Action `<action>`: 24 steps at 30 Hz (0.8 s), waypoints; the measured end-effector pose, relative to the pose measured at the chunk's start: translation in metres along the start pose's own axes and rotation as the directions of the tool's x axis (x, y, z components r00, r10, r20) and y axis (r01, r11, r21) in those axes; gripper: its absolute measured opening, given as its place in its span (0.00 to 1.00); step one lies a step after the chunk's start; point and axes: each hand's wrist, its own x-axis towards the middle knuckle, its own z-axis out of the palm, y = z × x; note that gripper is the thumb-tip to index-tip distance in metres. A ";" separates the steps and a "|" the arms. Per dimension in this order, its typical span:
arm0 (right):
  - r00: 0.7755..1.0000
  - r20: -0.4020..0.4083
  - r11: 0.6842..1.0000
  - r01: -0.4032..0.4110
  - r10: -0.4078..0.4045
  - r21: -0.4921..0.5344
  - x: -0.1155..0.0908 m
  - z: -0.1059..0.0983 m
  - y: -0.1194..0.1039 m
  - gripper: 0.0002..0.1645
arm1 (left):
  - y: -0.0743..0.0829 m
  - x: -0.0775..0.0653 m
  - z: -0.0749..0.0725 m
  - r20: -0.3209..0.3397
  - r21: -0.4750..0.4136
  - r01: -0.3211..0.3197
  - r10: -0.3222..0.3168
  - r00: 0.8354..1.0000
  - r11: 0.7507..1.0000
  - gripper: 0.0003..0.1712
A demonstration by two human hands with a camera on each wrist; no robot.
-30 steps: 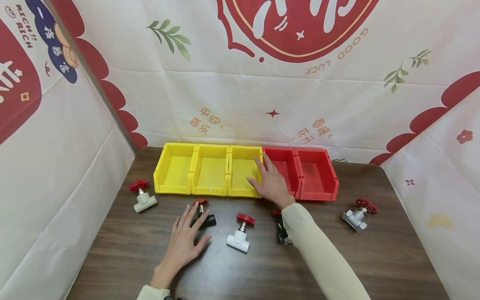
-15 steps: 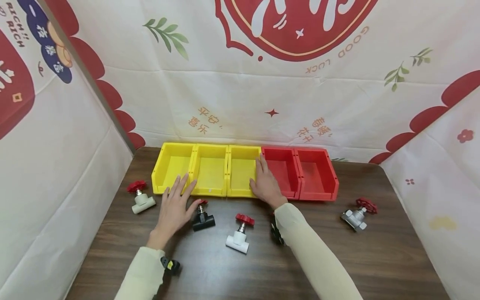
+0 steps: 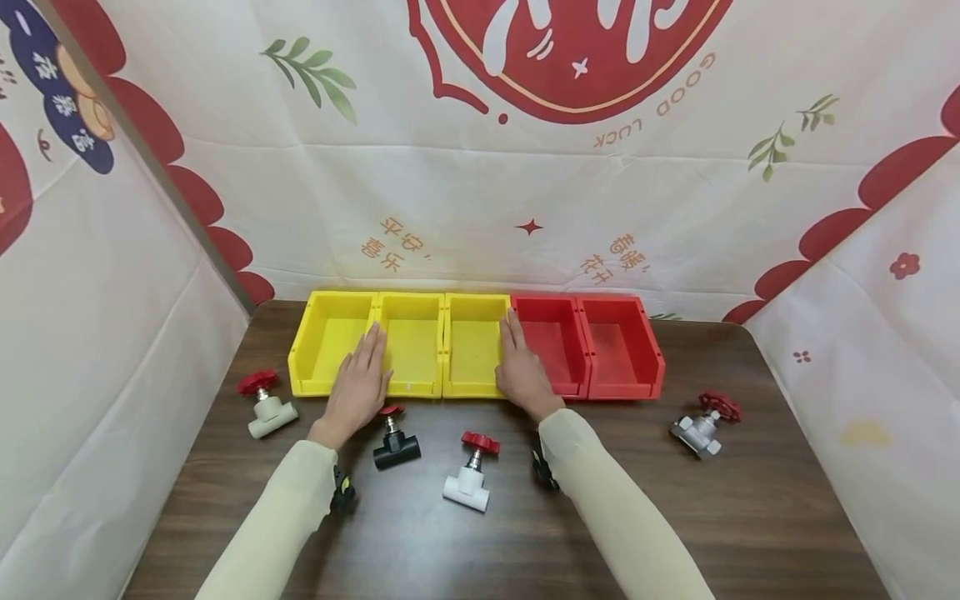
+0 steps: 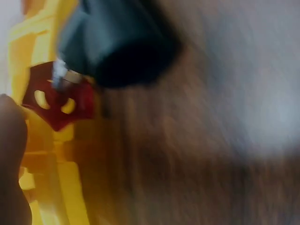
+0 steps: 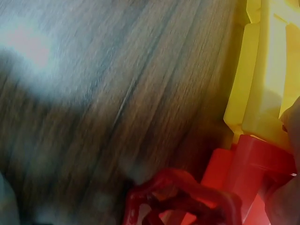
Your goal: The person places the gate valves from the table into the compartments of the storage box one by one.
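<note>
Your left hand [image 3: 356, 387] lies over the junction of the first yellow bin [image 3: 324, 350] and second yellow bin [image 3: 412, 346], fingers straight and together. Your right hand [image 3: 525, 375], fingers extended close together, lies where the third yellow bin [image 3: 471, 350] meets the adjoining red bin [image 3: 553, 343]. These bins stand rowed along the desk's [image 3: 750, 517] rear.

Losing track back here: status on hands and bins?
Left hand at divider between two leftmost yellow bins. Right hand where yellow meets red bins. Bins in one row. Black valve near left hand, perhaps in the way.
</note>
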 end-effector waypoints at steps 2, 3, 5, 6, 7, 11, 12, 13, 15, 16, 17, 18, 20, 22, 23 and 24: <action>1.000 0.010 1.000 0.011 -0.011 0.001 0.001 0.000 0.000 0.54 | -0.003 0.001 0.001 -0.013 0.000 -0.021 0.021 1.000 1.000 0.38; 1.000 0.009 1.000 0.019 -0.019 0.001 0.001 -0.001 0.001 0.54 | -0.004 0.002 0.001 -0.019 -0.004 -0.031 0.031 0.999 1.000 0.38; 1.000 0.004 1.000 0.030 -0.030 -0.003 0.003 -0.003 0.002 0.54 | -0.005 0.004 0.001 -0.021 -0.007 -0.046 0.046 0.999 0.999 0.37; 0.999 0.004 0.999 0.032 -0.032 -0.003 0.003 -0.004 0.003 0.54 | -0.005 0.005 0.001 -0.018 -0.008 -0.051 0.051 0.999 0.999 0.37; 0.999 0.004 0.999 0.034 -0.034 -0.003 0.004 -0.005 0.003 0.54 | -0.004 0.006 0.001 -0.012 -0.012 -0.054 0.053 0.998 0.998 0.37; 0.999 0.018 0.999 0.033 -0.032 -0.012 0.007 -0.008 0.007 0.54 | -0.003 0.012 0.001 0.004 -0.025 -0.052 0.052 0.999 0.998 0.38; 0.999 0.024 0.999 0.029 -0.028 -0.014 0.008 -0.009 0.007 0.54 | -0.003 0.013 0.001 0.002 -0.026 -0.051 0.051 0.999 0.998 0.38; 0.999 0.027 1.000 0.027 -0.027 -0.013 0.008 -0.009 0.008 0.54 | -0.003 0.015 0.001 0.003 -0.029 -0.050 0.050 0.999 0.998 0.38; 0.999 0.036 1.000 0.016 -0.016 -0.010 0.010 -0.010 0.009 0.55 | -0.003 0.017 0.002 0.004 -0.029 -0.051 0.051 0.999 0.998 0.38; 0.999 0.042 1.000 0.012 -0.012 -0.008 0.011 -0.011 0.009 0.56 | -0.003 0.018 0.002 0.005 -0.030 -0.051 0.051 0.999 0.998 0.38; 0.999 0.046 1.000 0.008 -0.007 -0.005 0.011 -0.011 0.009 0.56 | -0.003 0.019 0.003 0.005 -0.031 -0.052 0.052 0.999 0.998 0.38; 0.999 0.054 1.000 0.002 -0.001 -0.007 0.012 -0.011 0.010 0.57 | -0.003 0.020 0.003 0.009 -0.031 -0.051 0.051 0.999 0.998 0.38; 0.997 0.069 1.000 -0.014 0.014 -0.001 0.013 -0.012 0.010 0.57 | -0.002 0.022 0.004 0.022 -0.029 -0.046 0.047 0.999 0.999 0.38; 0.997 0.075 1.000 -0.026 0.026 0.000 0.014 -0.012 0.011 0.57 | -0.002 0.024 0.006 0.038 -0.027 -0.040 0.041 0.998 0.999 0.39; 0.996 0.079 0.999 -0.033 0.033 -0.001 0.015 -0.012 0.012 0.57 | -0.001 0.025 0.006 0.049 -0.026 -0.034 0.036 0.998 0.999 0.39; 0.996 0.081 0.999 -0.038 0.038 -0.003 0.015 -0.012 0.012 0.58 | -0.001 0.026 0.006 0.061 -0.025 -0.026 0.027 0.998 0.999 0.39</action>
